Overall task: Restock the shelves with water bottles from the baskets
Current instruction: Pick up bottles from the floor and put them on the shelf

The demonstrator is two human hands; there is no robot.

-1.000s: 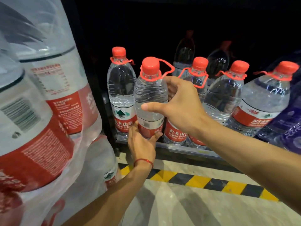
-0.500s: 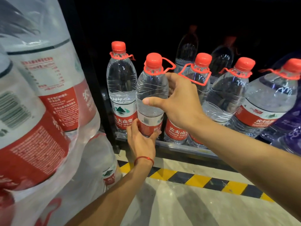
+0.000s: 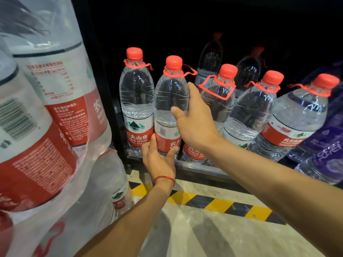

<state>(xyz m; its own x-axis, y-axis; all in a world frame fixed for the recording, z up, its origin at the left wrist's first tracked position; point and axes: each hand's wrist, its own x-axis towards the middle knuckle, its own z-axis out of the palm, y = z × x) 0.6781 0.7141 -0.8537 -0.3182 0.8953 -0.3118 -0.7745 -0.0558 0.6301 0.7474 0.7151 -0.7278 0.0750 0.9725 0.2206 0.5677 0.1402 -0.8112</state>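
Red-capped bottle [image 3: 171, 98] upright at shelf front [image 3: 200, 168] — left grip [image 3: 159, 162] clasps base, right grip [image 3: 196, 127] wraps middle

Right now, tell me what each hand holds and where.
The second bottle from left: left hand grips its red label, right hand its clear middle.

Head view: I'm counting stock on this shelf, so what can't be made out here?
- Back-row bottles: head view, lost in the dark shelf; count unclear.
- Held bottle: head view, base covered by the left hand.
- Purple bottles: head view, cut off by the right edge.
- Wrapped packs: head view, blurred, cut by the left edge.
- Baskets: none in view.
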